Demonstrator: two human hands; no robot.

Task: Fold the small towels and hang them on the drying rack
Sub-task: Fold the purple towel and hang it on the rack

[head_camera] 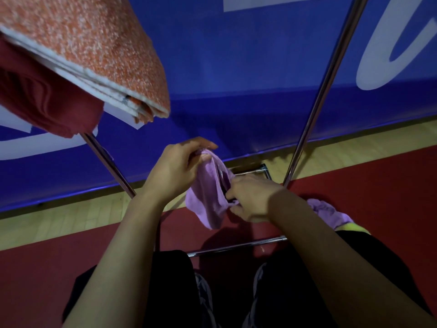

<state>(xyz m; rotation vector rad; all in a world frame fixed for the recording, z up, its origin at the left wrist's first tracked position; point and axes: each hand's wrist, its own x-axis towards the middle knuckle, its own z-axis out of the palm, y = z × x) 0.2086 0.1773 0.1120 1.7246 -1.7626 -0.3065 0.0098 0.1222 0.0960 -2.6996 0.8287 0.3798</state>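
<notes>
Both hands hold one small lilac terry towel in the air in front of the person, above the red floor and between the two slanted legs of the drying rack.

Left hand: fingers curled, pinching the upper edge of the lilac towel between thumb and fingertips. The hand sits above and to the left of the cloth.

Right hand: fingers curled into the lower right part of the same towel, gripping a bunched fold. The towel hangs crumpled between the two hands, with its lowest corner drooping below the right hand.

Drying rack: a chrome-coloured metal tube frame. One leg runs from the upper right down to the floor; a second leg runs from under the hung cloths at the left down toward the left forearm. A horizontal base bar lies on the floor near the person's knees.

Hung items, upper left: a folded orange-and-white speckled towel lies over the rack, with a dark red cloth just beside and below it.

A second lilac cloth lies on the floor just behind the right forearm, touching a yellow-green item whose shape cannot be determined.

A blue banner with white lettering stands behind the rack.
</notes>
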